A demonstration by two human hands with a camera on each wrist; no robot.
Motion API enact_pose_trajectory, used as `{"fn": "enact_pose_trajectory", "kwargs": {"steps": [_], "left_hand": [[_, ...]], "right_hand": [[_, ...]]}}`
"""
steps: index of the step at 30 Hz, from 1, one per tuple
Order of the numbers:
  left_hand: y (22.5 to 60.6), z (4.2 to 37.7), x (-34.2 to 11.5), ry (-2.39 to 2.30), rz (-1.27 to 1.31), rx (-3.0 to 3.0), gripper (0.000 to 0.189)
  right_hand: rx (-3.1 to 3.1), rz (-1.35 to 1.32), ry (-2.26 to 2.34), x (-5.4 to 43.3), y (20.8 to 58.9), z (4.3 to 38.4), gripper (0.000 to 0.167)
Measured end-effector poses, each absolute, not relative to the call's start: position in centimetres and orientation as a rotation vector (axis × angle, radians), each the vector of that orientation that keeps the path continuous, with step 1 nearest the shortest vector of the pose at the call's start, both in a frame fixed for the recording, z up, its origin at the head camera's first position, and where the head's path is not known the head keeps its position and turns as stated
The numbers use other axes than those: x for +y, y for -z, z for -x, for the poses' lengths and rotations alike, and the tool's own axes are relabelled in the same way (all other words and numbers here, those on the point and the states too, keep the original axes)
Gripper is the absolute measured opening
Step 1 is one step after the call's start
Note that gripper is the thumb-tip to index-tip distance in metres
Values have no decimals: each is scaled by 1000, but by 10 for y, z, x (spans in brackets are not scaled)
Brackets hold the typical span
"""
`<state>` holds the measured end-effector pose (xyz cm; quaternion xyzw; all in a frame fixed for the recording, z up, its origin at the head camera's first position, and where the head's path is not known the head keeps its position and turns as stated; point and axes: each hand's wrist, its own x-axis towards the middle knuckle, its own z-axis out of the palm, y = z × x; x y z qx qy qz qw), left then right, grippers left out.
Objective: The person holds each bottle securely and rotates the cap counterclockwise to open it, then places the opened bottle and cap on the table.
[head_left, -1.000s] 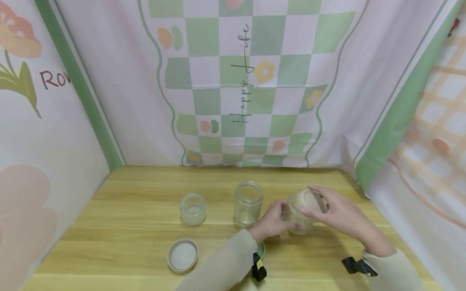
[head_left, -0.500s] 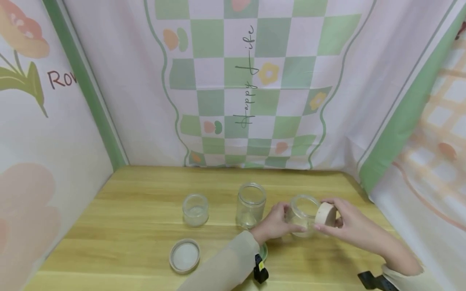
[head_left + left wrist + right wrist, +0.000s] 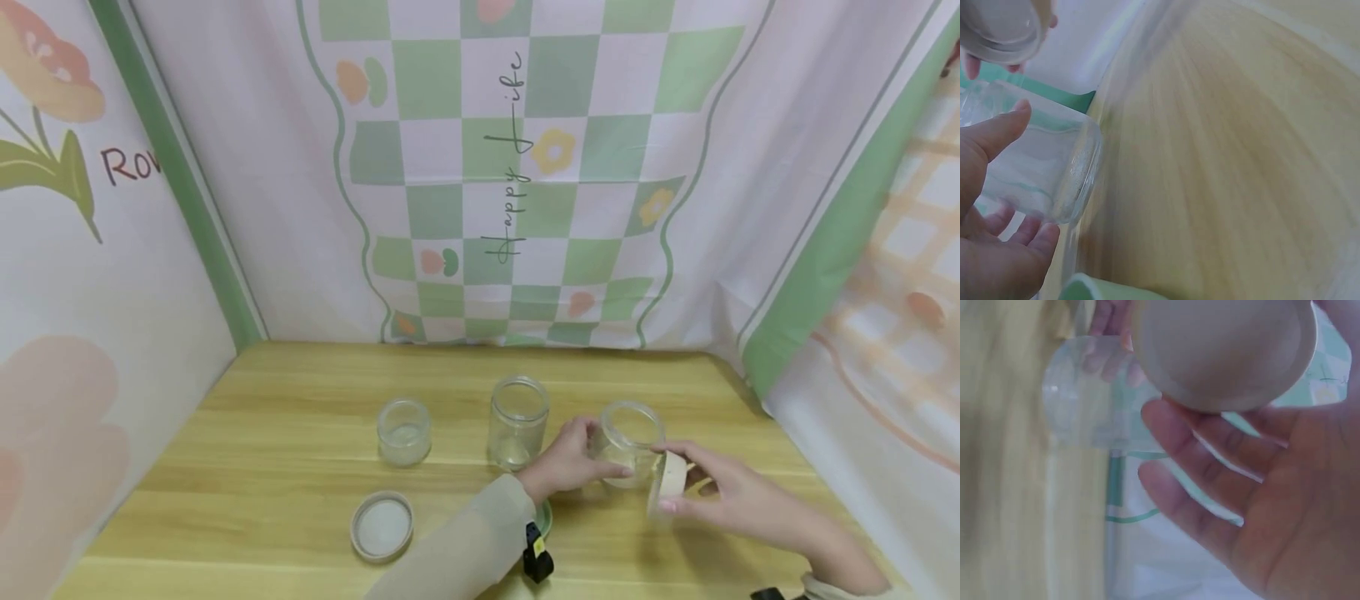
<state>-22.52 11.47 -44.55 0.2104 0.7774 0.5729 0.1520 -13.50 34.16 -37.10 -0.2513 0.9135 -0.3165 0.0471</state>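
Note:
Toward the right of the table, my left hand (image 3: 573,460) grips a clear glass jar (image 3: 636,454) by its side, with thumb and fingers around it. My right hand (image 3: 731,496) pinches a pale beige jar lid (image 3: 672,479) beside that jar's right side, tilted up on edge and off the rim. The left wrist view shows the jar (image 3: 1047,156) with its mouth uncovered and the lid (image 3: 1000,31) apart from it. In the right wrist view the round face of the lid (image 3: 1229,350) fills the top, several fingers spread beneath it.
Left of my left hand stands a tall open glass jar (image 3: 517,437). Farther left is a short open glass jar (image 3: 403,442). A lid (image 3: 382,527) lies inner side up near the front. A green lid (image 3: 546,518) is partly hidden by my left forearm. Curtains border the table.
My right hand has taken the lid off the jar's mouth and moved it right and down toward me, turning it on edge. My left hand keeps its grip on the jar.

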Motion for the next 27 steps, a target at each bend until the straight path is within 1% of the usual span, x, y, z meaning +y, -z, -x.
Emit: {"fn": "enact_pose_trajectory", "kwargs": {"steps": [4, 11, 14, 16, 22, 27], "left_hand": [[448, 227, 116, -1650, -629, 2235, 68], [452, 227, 117, -1581, -578, 2281, 78], [451, 227, 116, -1580, -567, 2278, 78], [450, 226, 116, -1580, -557, 2278, 79], [450, 226, 115, -1580, -562, 2281, 77], [449, 227, 115, -1577, -561, 2286, 75]], "right_hand": [[2708, 856, 961, 344, 383, 134, 65], [2478, 828, 1148, 344, 401, 132, 70], [2450, 887, 1176, 344, 408, 134, 72], [2462, 907, 1163, 344, 412, 135, 74], [2542, 828, 1038, 348, 418, 134, 79], [2586, 835, 920, 350, 423, 135, 83]]}}
